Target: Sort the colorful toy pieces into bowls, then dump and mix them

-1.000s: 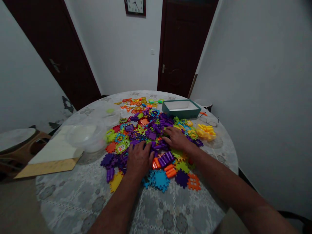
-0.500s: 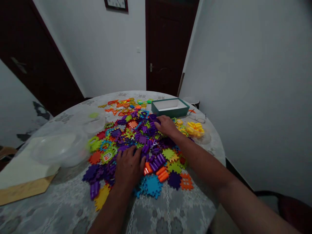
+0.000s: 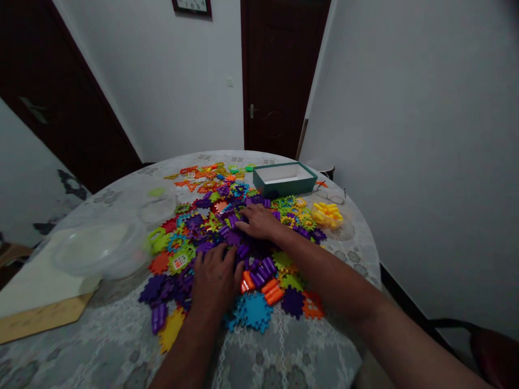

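Note:
A big heap of colourful plastic gear-shaped building pieces covers the middle of the round table. My left hand lies palm down on the near side of the heap, fingers spread over purple pieces. Farther in, my right hand reaches into the pile with its fingers stretched over purple pieces; its fingertips touch them. Close to my left thumb are orange tube pieces and purple tube pieces. A blue gear piece lies at the near edge of the heap.
Behind the heap stands a green box with a white inside. Yellow pieces fill a clear bowl on the right, near eyeglasses. To the left are a clear plastic bowl and a pale board.
My right hand has moved left and a little nearer, from beside the green box into the middle of the heap. My left hand stays in about the same place.

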Action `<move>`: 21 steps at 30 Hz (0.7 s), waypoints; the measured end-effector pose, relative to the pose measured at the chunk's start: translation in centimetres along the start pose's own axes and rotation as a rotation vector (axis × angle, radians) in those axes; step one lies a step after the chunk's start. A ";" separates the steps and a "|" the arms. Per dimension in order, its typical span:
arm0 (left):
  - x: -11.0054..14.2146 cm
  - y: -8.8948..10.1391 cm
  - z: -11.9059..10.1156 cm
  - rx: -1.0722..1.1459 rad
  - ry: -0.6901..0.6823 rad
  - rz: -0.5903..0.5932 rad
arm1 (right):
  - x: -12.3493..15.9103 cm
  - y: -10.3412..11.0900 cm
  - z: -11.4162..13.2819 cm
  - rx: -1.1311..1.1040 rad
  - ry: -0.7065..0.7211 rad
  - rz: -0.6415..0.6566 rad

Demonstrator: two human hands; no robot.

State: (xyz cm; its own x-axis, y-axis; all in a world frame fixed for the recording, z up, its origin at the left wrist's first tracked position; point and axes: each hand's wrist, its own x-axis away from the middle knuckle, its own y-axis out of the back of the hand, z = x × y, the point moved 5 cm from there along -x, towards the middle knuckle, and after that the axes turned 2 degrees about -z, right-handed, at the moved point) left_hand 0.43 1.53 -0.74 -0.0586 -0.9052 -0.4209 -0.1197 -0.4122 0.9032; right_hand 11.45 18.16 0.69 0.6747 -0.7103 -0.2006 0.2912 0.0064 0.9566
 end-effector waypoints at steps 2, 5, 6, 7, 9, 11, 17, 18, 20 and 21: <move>0.0 0.1 -0.1 0.009 0.017 0.013 | 1.1 0.7 0.3 0.014 0.025 -0.012; 0.0 0.3 -0.2 0.025 0.037 0.031 | 2.9 2.1 0.4 0.055 0.076 -0.001; 0.1 0.3 -0.2 0.031 0.043 0.036 | 3.3 2.5 0.2 0.063 0.083 0.016; 0.1 0.3 -0.2 0.037 0.049 0.039 | 3.6 3.0 -0.1 0.064 0.080 0.041; 0.1 0.3 -0.3 0.048 0.058 0.043 | 3.7 3.7 -1.3 0.056 0.028 0.089; 0.2 0.3 -0.3 0.058 0.061 0.041 | 3.2 4.3 -3.3 0.062 -0.083 0.088; 0.4 0.2 -0.3 0.067 0.071 0.032 | 0.1 3.8 -8.4 0.113 -0.275 0.016; 0.4 0.2 -0.3 0.067 0.074 0.033 | -0.4 3.4 -8.6 0.115 -0.276 0.016; 0.4 0.2 -0.3 0.072 0.075 0.037 | -1.3 2.4 -8.7 0.115 -0.262 0.024; 0.4 0.2 -0.3 0.076 0.074 0.038 | -1.7 1.9 -8.5 0.114 -0.249 0.034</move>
State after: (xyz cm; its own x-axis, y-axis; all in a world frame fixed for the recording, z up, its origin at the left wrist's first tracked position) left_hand 0.70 1.01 -0.73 0.0081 -0.9263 -0.3766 -0.1937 -0.3709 0.9082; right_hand 16.64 25.40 1.04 0.4909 -0.8625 -0.1232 0.1837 -0.0357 0.9823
